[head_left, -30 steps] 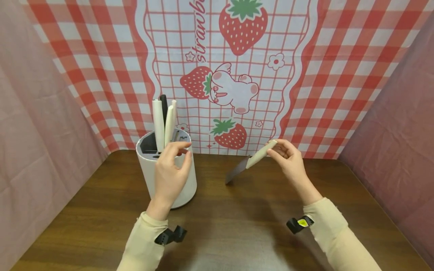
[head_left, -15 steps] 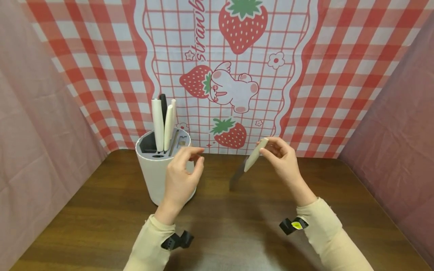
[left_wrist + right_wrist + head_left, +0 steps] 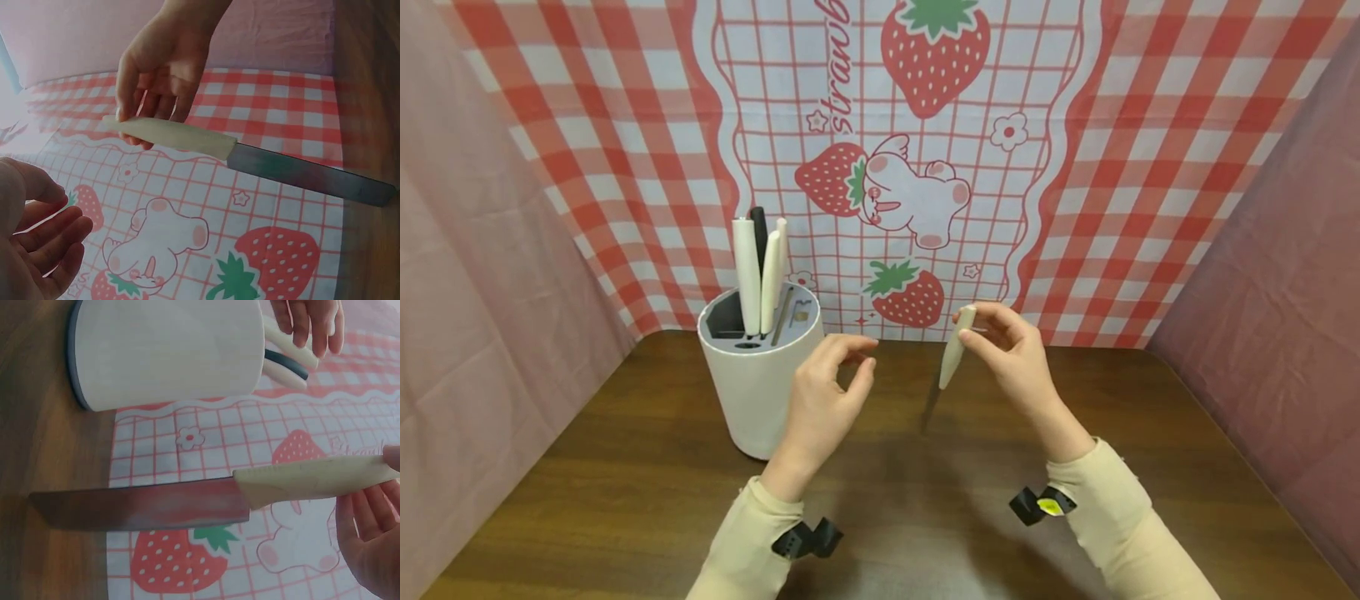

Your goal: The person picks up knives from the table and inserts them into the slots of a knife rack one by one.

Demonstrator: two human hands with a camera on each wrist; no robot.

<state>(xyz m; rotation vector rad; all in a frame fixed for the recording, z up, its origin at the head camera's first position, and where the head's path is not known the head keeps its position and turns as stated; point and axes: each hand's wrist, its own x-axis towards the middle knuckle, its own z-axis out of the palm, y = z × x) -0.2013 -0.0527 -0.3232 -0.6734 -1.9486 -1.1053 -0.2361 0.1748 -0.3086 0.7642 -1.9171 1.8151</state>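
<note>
My right hand (image 3: 1011,358) pinches the end of a kitchen knife's cream handle (image 3: 955,350). The blade (image 3: 309,175) hangs downward, broad and flat with a squared-off tip, as the left wrist view shows. Left of it, my left hand (image 3: 831,396) holds nothing, its fingers and thumb loosely bent with a gap between them. Behind that hand stands a white knife block (image 3: 741,408) with a grey slotted top. Several handles stick up from it, among them a white handle (image 3: 747,275) and a black handle (image 3: 759,229).
The brown wooden table (image 3: 887,517) carries the block at its left. A red-and-white checked cloth (image 3: 1157,167) with strawberry prints hangs at the back. Pink curtains (image 3: 482,250) close off both sides. Black wrist cameras (image 3: 808,539) sit on both sleeves.
My right hand has moved a little left, and the knife has turned from slanting to nearly upright, blade down. My left hand has moved right, away from the knife block, uncovering its slotted top.
</note>
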